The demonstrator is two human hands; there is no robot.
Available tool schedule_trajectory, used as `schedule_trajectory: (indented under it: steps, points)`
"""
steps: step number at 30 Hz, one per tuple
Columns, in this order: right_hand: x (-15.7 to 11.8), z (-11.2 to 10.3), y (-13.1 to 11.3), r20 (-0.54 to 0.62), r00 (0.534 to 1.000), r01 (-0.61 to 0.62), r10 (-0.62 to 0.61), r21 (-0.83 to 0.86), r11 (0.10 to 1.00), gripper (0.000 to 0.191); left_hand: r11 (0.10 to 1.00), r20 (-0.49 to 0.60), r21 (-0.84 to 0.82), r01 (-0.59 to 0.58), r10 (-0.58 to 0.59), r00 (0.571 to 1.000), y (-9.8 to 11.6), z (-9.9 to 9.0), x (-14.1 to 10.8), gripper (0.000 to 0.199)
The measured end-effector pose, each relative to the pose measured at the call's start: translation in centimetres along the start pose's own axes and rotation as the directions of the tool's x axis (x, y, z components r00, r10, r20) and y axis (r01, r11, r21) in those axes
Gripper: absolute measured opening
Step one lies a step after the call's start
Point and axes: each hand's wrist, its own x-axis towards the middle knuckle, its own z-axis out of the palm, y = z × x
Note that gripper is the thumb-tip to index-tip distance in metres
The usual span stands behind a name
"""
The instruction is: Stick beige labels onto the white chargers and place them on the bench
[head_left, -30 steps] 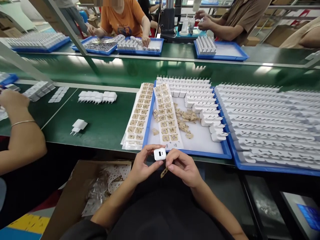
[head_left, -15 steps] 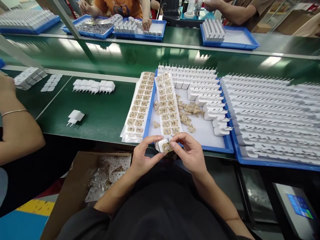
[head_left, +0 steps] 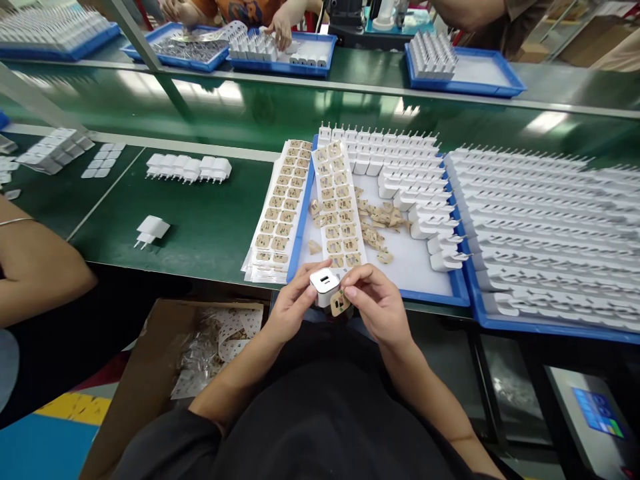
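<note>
My left hand [head_left: 291, 301] is closed round a white USB charger [head_left: 324, 281], its face with the dark port slot turned up toward me. Between the thumb and fingers of my right hand [head_left: 377, 300] is a small tan adhesive sticker [head_left: 339, 303] with cut-outs, hanging beside the charger's lower right side. Just beyond my hands lies a sheet of tan stickers [head_left: 336, 207], partly over the near blue tray [head_left: 430, 293]. Crumpled tan backing scraps [head_left: 380, 223] lie in that tray, and rows of white chargers [head_left: 395, 157] stand along its far and right sides.
More sticker sheets [head_left: 275, 213] are stacked left of the tray. A second blue tray full of chargers [head_left: 545, 233] adjoins on the right. One charger [head_left: 151, 230] lies alone on the green bench. A cardboard box [head_left: 145, 347] stands below. Co-workers' arms show at left and across.
The sticker has come away from the charger's face and now hangs lower in my right fingers. My left hand has tipped the charger so its port face shows fully.
</note>
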Motion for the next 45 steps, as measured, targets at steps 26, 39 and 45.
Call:
schedule_trajectory:
  steps: [26, 39, 45]
  points:
    - [0.0, 0.3, -0.4, -0.081, 0.989, 0.105, -0.123, -0.198, 0.975, 0.005, 0.868, 0.025, 0.375, -0.325, 0.341, 0.940, 0.4, -0.4, -0.2, 0.055]
    - [-0.1, 0.6, -0.4, -0.080, 0.988, 0.110, -0.129, -0.212, 0.971, 0.004, 0.849, 0.040, 0.403, -0.341, 0.356, 0.934, 0.7, -0.2, 0.0, 0.054]
    - [-0.1, 0.8, -0.1, -0.089, 0.982, 0.133, -0.165, -0.293, 0.947, 0.004, 0.840, 0.042, 0.412, -0.353, 0.369, 0.928, 0.8, -0.2, 0.0, 0.054]
